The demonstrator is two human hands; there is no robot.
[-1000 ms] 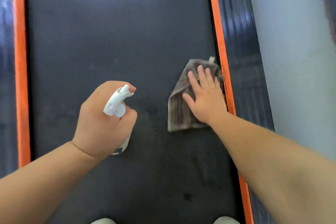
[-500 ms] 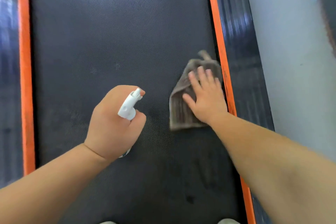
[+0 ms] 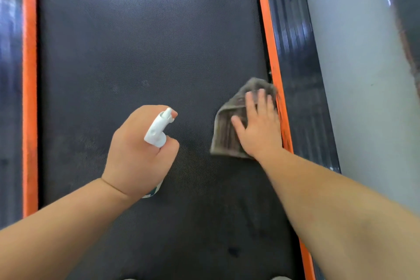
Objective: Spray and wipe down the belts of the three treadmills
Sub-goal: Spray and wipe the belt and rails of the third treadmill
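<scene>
Left grip [image 3: 138,152] clamped round white plastic spray bottle [image 3: 156,132]; contents hidden by the grip. Right grip [image 3: 259,129] flat, fingers straight, pressing grey-brown folded cloth [image 3: 225,134] onto dark textured treadmill belt [image 3: 147,41]. Cloth's far tip, sticking out 0.5 s ago, now tucked in. Cloth lies under and left of right grip, well right of left grip.

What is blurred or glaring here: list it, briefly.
Head view: soft bluish glare on the far end of the dark textured treadmill belt; head view: motion blur on the right hand pressing the folded brown cloth; head view: the left hand gripping the white spray bottle looks sharper.
</scene>
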